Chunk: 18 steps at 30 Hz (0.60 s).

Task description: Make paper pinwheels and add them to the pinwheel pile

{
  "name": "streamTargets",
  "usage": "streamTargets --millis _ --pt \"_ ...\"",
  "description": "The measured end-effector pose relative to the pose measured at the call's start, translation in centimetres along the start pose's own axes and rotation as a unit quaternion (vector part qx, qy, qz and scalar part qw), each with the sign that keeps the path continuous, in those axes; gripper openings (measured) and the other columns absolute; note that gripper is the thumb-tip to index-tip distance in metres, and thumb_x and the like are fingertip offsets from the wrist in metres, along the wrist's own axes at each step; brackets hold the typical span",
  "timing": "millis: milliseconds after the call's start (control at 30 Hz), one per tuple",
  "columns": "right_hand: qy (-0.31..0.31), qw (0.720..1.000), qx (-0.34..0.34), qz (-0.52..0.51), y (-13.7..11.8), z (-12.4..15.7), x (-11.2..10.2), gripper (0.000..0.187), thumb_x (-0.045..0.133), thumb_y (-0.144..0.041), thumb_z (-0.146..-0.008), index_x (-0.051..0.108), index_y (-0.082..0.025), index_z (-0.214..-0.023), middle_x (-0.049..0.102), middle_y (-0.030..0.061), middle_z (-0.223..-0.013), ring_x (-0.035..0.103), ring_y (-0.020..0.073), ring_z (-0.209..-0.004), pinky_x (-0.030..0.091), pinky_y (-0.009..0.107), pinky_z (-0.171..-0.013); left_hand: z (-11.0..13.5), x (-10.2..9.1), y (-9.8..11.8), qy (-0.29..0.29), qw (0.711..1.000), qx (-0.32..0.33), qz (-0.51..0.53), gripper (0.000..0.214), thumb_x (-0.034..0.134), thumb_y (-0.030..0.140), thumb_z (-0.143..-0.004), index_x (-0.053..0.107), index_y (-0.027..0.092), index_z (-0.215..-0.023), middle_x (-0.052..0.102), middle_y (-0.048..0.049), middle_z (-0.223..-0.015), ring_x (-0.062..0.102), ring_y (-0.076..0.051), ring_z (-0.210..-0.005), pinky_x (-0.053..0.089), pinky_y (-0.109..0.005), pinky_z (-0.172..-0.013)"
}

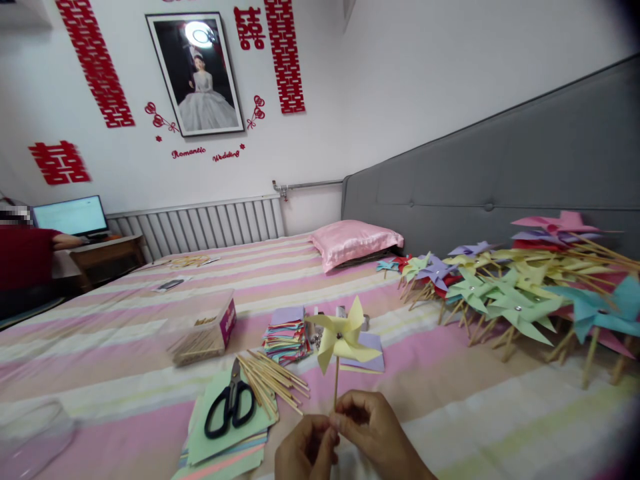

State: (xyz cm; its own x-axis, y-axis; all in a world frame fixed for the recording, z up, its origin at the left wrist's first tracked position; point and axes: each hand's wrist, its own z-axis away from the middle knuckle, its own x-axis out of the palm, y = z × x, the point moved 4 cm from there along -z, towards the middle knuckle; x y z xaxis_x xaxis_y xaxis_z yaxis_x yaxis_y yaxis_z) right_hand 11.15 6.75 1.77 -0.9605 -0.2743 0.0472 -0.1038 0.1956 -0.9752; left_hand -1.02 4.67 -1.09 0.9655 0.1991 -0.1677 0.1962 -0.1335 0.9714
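I'm holding a pale yellow paper pinwheel (343, 333) upright by its thin wooden stick (336, 390), above the striped bed (450, 407).

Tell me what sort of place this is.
Probably a home bedroom: a wide striped bed with a pink pillow, a padded grey headboard, a wedding portrait on the wall. The left hand and right hand hold a yellow pinwheel.

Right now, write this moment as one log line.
left hand: pinches wooden stick | right hand: pinches same stick | yellow paper pinwheel: upright atop stick | black scissors: on green paper
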Motion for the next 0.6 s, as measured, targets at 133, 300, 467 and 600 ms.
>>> streamTargets --millis 133,300,467,600 --pt "0.004 1.000 0.003 -0.002 -0.24 0.04 -0.03 0.016 0.062 -0.027 -0.069 0.060 -0.013 -0.063 0.059 0.0007 -0.057 0.054 0.0131 -0.056 0.041 0.021 -0.052 -0.04 0.06 -0.18 -0.005 1.000 -0.006 -0.003 0.033 0.058 0.048 -0.064 0.063 0.015 -0.063 0.059 -0.0031 -0.053 0.052 -0.013 -0.045 0.042 -0.022 -0.045" --pt "0.006 1.000 0.006 0.004 -0.51 0.16 -0.08 0.014 0.062 -0.027 -0.069 0.060 -0.013 -0.064 0.059 0.0004 -0.057 0.054 0.0130 -0.055 0.040 0.021 -0.052 -0.10 0.07 -0.50 -0.014 1.000 0.001 -0.013 0.033 0.056 0.047 -0.066 0.063 0.015 -0.066 0.060 -0.0033 -0.053 0.051 -0.012 -0.043 0.042 -0.022 -0.045" --pt "0.005 1.000 0.003 0.005 -0.47 0.14 -0.08 0.011 0.061 -0.022 -0.069 0.060 -0.012 -0.064 0.058 0.0007 -0.058 0.054 0.0133 -0.055 0.040 0.021 -0.052 -0.12 0.12 -0.73 -0.013 1.000 -0.007 -0.008 0.031 0.058 0.045 -0.065 0.062 0.015 -0.064 0.058 -0.0026 -0.052 0.051 -0.013 -0.044 0.041 -0.022 -0.044" --pt "0.003 1.000 0.003 0.002 -0.41 0.09 -0.02 0.011 0.061 -0.021 -0.069 0.060 -0.012 -0.064 0.058 0.0006 -0.057 0.053 0.0131 -0.055 0.039 0.021 -0.051 -0.07 0.20 -0.61 -0.011 1.000 -0.005 0.005 0.029 0.058 0.043 -0.065 0.062 0.014 -0.065 0.058 -0.0022 -0.051 0.051 -0.012 -0.044 0.041 -0.021 -0.044"
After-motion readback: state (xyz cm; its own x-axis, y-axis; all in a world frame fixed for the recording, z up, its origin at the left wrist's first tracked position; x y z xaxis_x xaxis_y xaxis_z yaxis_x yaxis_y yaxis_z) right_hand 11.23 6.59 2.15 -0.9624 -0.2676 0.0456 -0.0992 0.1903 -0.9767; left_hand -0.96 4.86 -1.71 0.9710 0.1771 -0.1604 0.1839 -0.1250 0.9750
